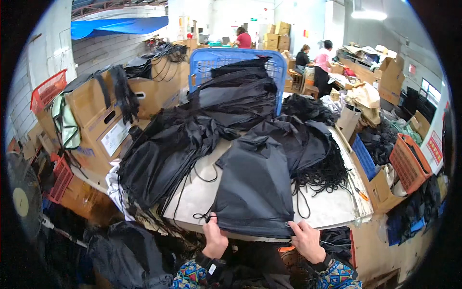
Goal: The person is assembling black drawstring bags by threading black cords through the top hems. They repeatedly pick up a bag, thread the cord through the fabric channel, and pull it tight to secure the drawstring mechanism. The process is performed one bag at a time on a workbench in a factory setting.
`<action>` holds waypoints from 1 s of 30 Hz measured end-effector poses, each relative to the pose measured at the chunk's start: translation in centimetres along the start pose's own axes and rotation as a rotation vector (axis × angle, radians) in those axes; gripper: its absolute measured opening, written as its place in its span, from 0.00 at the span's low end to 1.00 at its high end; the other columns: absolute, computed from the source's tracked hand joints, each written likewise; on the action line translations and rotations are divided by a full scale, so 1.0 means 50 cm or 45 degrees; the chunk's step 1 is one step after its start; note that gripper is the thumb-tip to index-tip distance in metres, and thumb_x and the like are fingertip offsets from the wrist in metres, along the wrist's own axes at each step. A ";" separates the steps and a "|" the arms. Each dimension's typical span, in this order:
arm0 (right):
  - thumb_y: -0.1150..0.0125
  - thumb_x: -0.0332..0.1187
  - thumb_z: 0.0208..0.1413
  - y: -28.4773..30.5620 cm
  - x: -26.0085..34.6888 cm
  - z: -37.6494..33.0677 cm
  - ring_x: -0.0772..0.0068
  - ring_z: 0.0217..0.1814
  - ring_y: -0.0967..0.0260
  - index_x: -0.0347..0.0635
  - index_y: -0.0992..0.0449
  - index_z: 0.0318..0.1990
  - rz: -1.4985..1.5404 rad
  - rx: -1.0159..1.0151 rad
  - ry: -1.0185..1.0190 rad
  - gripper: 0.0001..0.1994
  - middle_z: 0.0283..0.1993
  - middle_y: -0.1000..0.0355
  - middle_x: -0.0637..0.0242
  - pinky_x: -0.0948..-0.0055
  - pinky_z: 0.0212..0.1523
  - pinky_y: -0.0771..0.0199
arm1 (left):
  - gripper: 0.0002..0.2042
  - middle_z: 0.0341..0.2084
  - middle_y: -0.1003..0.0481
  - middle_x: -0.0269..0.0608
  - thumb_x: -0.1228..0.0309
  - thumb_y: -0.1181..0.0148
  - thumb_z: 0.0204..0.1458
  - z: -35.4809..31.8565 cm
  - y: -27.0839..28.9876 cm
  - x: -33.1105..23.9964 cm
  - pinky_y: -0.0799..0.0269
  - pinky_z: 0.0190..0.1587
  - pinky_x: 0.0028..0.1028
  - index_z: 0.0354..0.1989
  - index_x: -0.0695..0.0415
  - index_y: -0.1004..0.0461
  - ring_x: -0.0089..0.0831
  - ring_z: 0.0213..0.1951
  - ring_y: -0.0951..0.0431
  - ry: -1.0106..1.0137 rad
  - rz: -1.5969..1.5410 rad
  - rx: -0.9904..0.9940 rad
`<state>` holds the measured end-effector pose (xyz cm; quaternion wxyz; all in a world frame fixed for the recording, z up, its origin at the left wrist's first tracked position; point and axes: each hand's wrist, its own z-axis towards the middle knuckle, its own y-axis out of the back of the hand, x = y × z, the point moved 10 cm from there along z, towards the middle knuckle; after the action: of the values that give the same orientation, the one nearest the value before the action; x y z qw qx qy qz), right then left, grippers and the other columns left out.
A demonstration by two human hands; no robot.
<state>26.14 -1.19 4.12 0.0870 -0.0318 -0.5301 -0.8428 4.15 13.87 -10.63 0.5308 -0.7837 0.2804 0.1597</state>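
A black drawstring bag of thin, faintly shiny woven fabric (255,185) lies flat on the pale work surface (332,209), its lower hem hanging at the near edge, right in front of the person. The left hand (214,236) pinches the bag's lower left corner, thumb and fingers closed on the cloth just where a black cord loop (201,216) sticks out. The right hand (304,237) grips the lower right corner in the same way, fingers curled over the hem.

The bag looks very light and wholly limp: it drapes over what lies beneath and shows soft creases, so it will likely sag and fold unless held at two points. The fabric seems smooth and probably a little slippery, so a firm pinch at the stitched corners or along the hem is the surest hold; the middle panel would only bunch up. It is not fragile, though the loose cords could snag.

Behind it, a large heap of similar black bags (192,130) spills across the surface towards an upturned blue plastic crate (202,60), and a tangle of black cords (325,173) lies to the right, just beside the bag. Brown cardboard boxes (103,120) stand to the left.
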 end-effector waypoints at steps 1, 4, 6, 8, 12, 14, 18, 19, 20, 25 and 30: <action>0.43 0.24 0.39 -0.006 -0.016 -0.012 0.60 0.23 0.33 0.46 0.29 0.47 0.032 -0.013 -0.080 0.22 0.28 0.33 0.60 0.63 0.23 0.32 | 0.12 0.37 0.27 0.37 0.64 0.50 0.58 -0.017 -0.011 -0.025 0.28 0.41 0.31 0.44 0.60 0.31 0.30 0.38 0.26 -0.148 0.066 -0.095; 0.49 0.20 0.43 -0.041 -0.097 -0.059 0.54 0.23 0.31 0.42 0.29 0.46 0.323 0.092 -0.551 0.19 0.23 0.31 0.51 0.62 0.26 0.33 | 0.13 0.36 0.28 0.35 0.71 0.42 0.53 0.024 -0.032 -0.026 0.36 0.46 0.23 0.45 0.59 0.31 0.24 0.38 0.30 -0.388 0.552 -0.110; 0.51 0.18 0.44 -0.026 -0.094 -0.045 0.52 0.26 0.29 0.37 0.29 0.44 0.528 -0.076 -0.722 0.17 0.24 0.32 0.48 0.66 0.28 0.34 | 0.15 0.36 0.28 0.36 0.74 0.41 0.51 0.033 -0.068 0.007 0.32 0.43 0.23 0.47 0.62 0.32 0.26 0.38 0.28 -0.309 0.714 0.209; 0.48 0.18 0.41 -0.012 -0.089 -0.045 0.49 0.30 0.30 0.35 0.30 0.44 0.571 -0.245 -0.635 0.17 0.29 0.30 0.48 0.66 0.30 0.32 | 0.13 0.34 0.26 0.36 0.74 0.41 0.51 -0.021 -0.101 0.034 0.30 0.36 0.23 0.45 0.64 0.30 0.25 0.30 0.27 0.072 0.886 0.288; 0.44 0.21 0.36 -0.030 -0.062 -0.057 0.50 0.29 0.32 0.39 0.30 0.44 0.078 -0.091 -0.355 0.21 0.30 0.33 0.53 0.59 0.29 0.32 | 0.10 0.21 0.26 0.44 0.70 0.45 0.54 0.005 -0.095 -0.090 0.31 0.33 0.27 0.35 0.66 0.26 0.23 0.27 0.29 -0.671 1.191 0.320; 0.43 0.23 0.36 -0.050 -0.033 -0.052 0.51 0.28 0.33 0.41 0.30 0.45 0.081 0.032 -0.230 0.22 0.29 0.35 0.56 0.59 0.26 0.33 | 0.10 0.24 0.25 0.49 0.70 0.46 0.55 -0.030 -0.156 -0.146 0.30 0.34 0.28 0.37 0.66 0.26 0.31 0.28 0.26 -1.011 1.271 0.361; 0.38 0.31 0.44 -0.048 0.023 -0.009 0.55 0.25 0.33 0.41 0.29 0.45 0.323 0.169 -0.211 0.18 0.28 0.33 0.59 0.62 0.25 0.35 | 0.09 0.29 0.25 0.54 0.70 0.46 0.55 -0.075 -0.309 -0.334 0.29 0.34 0.31 0.37 0.64 0.27 0.41 0.30 0.23 -1.594 1.610 0.589; 0.37 0.33 0.46 -0.041 0.027 -0.006 0.56 0.25 0.33 0.41 0.28 0.45 0.382 0.191 -0.227 0.17 0.27 0.33 0.60 0.62 0.25 0.35 | 0.09 0.28 0.25 0.54 0.70 0.46 0.55 -0.052 -0.306 -0.406 0.29 0.33 0.32 0.38 0.63 0.27 0.40 0.29 0.22 -1.485 1.561 0.453; 0.36 0.37 0.48 -0.031 0.025 -0.010 0.59 0.25 0.31 0.40 0.27 0.44 0.314 0.138 -0.194 0.17 0.27 0.31 0.60 0.65 0.25 0.34 | 0.10 0.29 0.25 0.53 0.68 0.46 0.55 -0.065 -0.298 -0.495 0.29 0.34 0.31 0.39 0.63 0.27 0.38 0.30 0.23 -1.757 1.609 0.232; 0.36 0.32 0.47 -0.028 -0.015 -0.026 0.59 0.25 0.30 0.37 0.26 0.41 0.457 0.125 -0.360 0.14 0.28 0.29 0.57 0.68 0.27 0.33 | 0.13 0.32 0.24 0.56 0.65 0.40 0.47 0.079 -0.095 -0.807 0.28 0.39 0.38 0.36 0.62 0.26 0.49 0.39 0.23 -1.290 2.557 -0.535; 0.39 0.31 0.49 -0.065 0.001 0.011 0.54 0.22 0.33 0.39 0.26 0.40 0.406 0.129 -0.299 0.11 0.27 0.32 0.57 0.63 0.23 0.35 | 0.15 0.34 0.25 0.47 0.58 0.46 0.52 0.165 -0.178 -0.677 0.28 0.42 0.40 0.38 0.57 0.27 0.45 0.41 0.25 -1.155 3.060 -0.614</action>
<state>25.49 0.65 1.46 0.1583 -0.2089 -0.5666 -0.7812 -16.84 33.09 11.34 -0.0488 0.0034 0.5625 0.8253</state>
